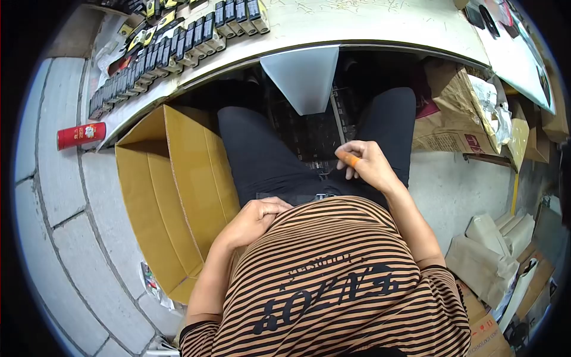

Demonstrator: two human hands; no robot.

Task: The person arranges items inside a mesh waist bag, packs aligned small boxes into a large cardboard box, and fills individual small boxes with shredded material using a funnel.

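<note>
My left hand (260, 215) rests at my waist, its fingers lying against the hem of my striped shirt (333, 268) and the top of my dark trousers (256, 149). I see nothing held in it, though part of the fingers is hidden. Over my right thigh hovers my right hand (366, 163), fingers loosely bent and apart, with no object visible in them. An orange wrap (347, 158) covers one of its fingers. Beside my left leg stands a tall open cardboard box (154, 208).
Rows of small black-and-yellow boxed items (172, 50) line the left of the worktable (333, 21). A translucent panel (303, 77) hangs from its front edge. A red can (81, 135) lies at the left. Brown paper bags (458, 101) and flattened packaging (485, 262) crowd the right.
</note>
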